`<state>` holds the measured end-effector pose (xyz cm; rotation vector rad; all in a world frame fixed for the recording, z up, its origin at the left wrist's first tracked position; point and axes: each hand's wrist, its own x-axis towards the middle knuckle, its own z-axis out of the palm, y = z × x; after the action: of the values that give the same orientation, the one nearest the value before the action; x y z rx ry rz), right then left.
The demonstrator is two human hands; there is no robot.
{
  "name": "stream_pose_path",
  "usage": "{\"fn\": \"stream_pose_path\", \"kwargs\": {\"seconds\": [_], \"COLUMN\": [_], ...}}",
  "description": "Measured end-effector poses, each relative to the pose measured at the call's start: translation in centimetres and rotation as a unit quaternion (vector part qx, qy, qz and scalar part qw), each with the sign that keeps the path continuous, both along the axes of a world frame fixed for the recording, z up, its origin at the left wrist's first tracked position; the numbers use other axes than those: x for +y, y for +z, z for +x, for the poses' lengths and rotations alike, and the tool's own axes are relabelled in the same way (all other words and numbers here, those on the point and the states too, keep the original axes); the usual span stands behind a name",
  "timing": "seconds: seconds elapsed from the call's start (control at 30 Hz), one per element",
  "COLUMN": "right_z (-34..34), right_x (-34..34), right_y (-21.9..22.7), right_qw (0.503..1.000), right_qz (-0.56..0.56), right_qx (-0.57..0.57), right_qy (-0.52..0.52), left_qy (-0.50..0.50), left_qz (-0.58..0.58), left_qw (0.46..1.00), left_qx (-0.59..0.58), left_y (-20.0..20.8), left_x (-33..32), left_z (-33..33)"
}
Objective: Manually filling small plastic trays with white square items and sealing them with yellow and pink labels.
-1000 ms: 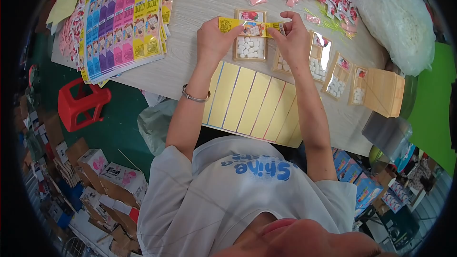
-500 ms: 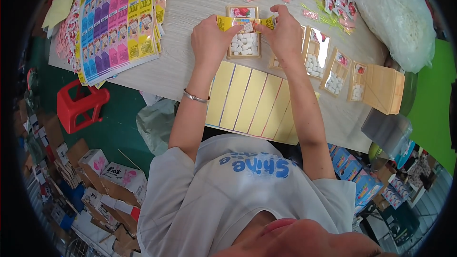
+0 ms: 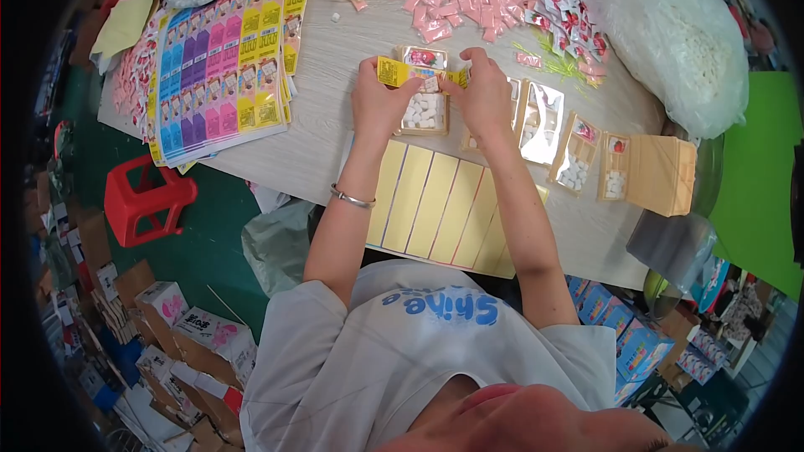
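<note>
Both hands up at the far side of the surface (image 3: 335,142): left hand (image 3: 378,100) and right hand (image 3: 486,94) pinching shut on a yellow card strip (image 3: 394,72), right over a clear tray of white pellets (image 3: 424,112), yellow sheets (image 3: 435,205) just below

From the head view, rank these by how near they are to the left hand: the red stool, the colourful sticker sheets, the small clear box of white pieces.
1. Small clear box of white pieces: right beside the left hand.
2. Colourful sticker sheets: on the table's left part.
3. Red stool: on the floor, lower left, farthest.
</note>
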<state>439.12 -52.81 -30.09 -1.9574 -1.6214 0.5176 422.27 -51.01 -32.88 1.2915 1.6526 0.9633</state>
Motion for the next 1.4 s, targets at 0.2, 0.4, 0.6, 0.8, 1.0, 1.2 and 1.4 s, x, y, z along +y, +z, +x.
{"fn": "stream_pose_path", "kwargs": {"seconds": [0.2,0.4,0.6,0.8,1.0,1.2,1.4], "right_z": [1.7,2.8,0.6,0.4,-0.8,3.5,6.1], "right_x": [-0.2,-5.8,-11.9,-14.6,-17.4,-18.6,-19.1], "right_y": [0.6,3.6,5.2,5.1,5.4,6.5,3.9], "right_qw": [0.999,0.925,0.822,0.874,0.877,0.865,0.794], "right_qz": [0.036,0.141,0.038,0.053,0.044,0.011,0.057], "right_qx": [0.007,0.35,0.563,0.466,0.474,0.492,0.587], "right_qy": [0.027,-0.042,-0.076,-0.122,-0.062,0.097,0.15], "left_qy": [-0.023,-0.041,-0.112,-0.058,-0.119,-0.306,-0.302], "left_qz": [-0.049,-0.136,-0.113,0.255,0.067,-0.065,-0.128], "left_qw": [0.969,0.831,0.883,0.964,0.973,0.857,0.808], "left_qx": [-0.242,-0.538,-0.442,0.047,-0.186,-0.409,-0.49], "left_y": [1.4,6.5,7.6,9.5,8.7,7.5,5.4], "left_x": [-0.1,-3.7,-8.4,-12.4,-14.7,-14.5,-15.2], "left_z": [0.9,0.2,0.2,-2.2,-0.9,-1.3,0.0]}}
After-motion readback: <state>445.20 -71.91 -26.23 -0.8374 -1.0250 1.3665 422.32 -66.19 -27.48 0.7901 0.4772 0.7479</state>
